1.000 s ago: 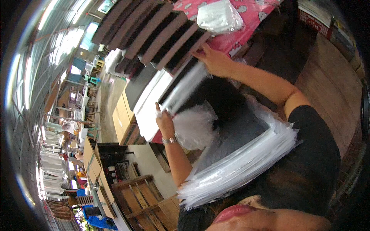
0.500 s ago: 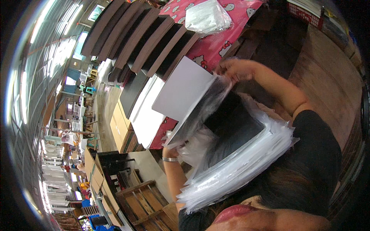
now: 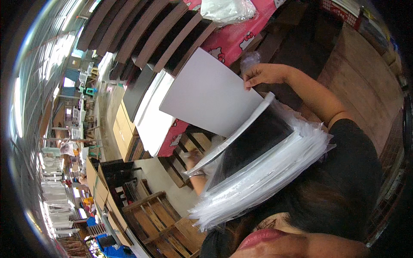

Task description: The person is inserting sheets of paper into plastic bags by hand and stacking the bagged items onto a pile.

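Observation:
My right hand point(image 3: 269, 74) is closed, with thumb and fingers pinched at the right corner of a flat white board point(image 3: 206, 92). A small bunch of clear plastic film point(image 3: 250, 60) sticks up beside its knuckles. Lower left, my left hand point(image 3: 192, 158) is blurred and partly hidden, close to the lower end of a white-edged panel point(image 3: 230, 139) standing on a slant; its fingers cannot be made out. Between that panel and my body are a black surface point(image 3: 258, 135) and a thick pile of clear plastic sleeves point(image 3: 266, 180).
Brown-edged dark boards point(image 3: 159, 38) stand in a leaning row at upper left. A pink patterned cloth point(image 3: 228, 43) carries a plastic-wrapped bundle point(image 3: 226, 10). White sheets point(image 3: 152, 120) and cardboard boxes point(image 3: 124, 129) lie farther left. Wooden pallets point(image 3: 159, 219) are below.
Film stretched between my hands has left the front of the white board, whose face now shows more fully. My left hand has dropped a little, and the slanted panel's white edge has come into sight.

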Tool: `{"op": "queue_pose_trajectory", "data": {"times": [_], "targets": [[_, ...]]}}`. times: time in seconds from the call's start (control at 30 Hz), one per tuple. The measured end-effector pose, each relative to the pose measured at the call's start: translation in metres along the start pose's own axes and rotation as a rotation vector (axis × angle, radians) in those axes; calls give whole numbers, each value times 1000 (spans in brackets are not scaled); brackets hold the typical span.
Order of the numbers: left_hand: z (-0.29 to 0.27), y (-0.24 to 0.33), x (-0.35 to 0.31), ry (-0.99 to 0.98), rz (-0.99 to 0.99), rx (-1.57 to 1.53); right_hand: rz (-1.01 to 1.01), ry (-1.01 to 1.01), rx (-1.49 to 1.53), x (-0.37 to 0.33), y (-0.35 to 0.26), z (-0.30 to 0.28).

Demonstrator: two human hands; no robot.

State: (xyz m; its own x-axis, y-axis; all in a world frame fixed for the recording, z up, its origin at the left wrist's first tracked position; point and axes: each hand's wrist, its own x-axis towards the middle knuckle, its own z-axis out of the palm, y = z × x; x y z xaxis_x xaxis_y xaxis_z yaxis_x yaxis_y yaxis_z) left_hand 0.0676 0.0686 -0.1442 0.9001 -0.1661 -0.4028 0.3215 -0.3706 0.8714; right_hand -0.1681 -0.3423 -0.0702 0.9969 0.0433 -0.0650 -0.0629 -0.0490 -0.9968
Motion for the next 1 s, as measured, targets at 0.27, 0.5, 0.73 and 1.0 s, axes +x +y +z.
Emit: {"op": "queue_pose_trajectory", "data": {"times": [0.27,0.5,0.73,1.0], "targets": [[-17,136,-84,-120,501,-433,373,-589,-657,32,106,74],[58,179,-131,-582,533,-512,-542,-82,-216,88,-100,122],[71,189,-121,-468,669,-446,-435,20,95,90,-132,92],[71,179,-107,-263,677,-460,-245,156,-172,105,-132,105]]}}
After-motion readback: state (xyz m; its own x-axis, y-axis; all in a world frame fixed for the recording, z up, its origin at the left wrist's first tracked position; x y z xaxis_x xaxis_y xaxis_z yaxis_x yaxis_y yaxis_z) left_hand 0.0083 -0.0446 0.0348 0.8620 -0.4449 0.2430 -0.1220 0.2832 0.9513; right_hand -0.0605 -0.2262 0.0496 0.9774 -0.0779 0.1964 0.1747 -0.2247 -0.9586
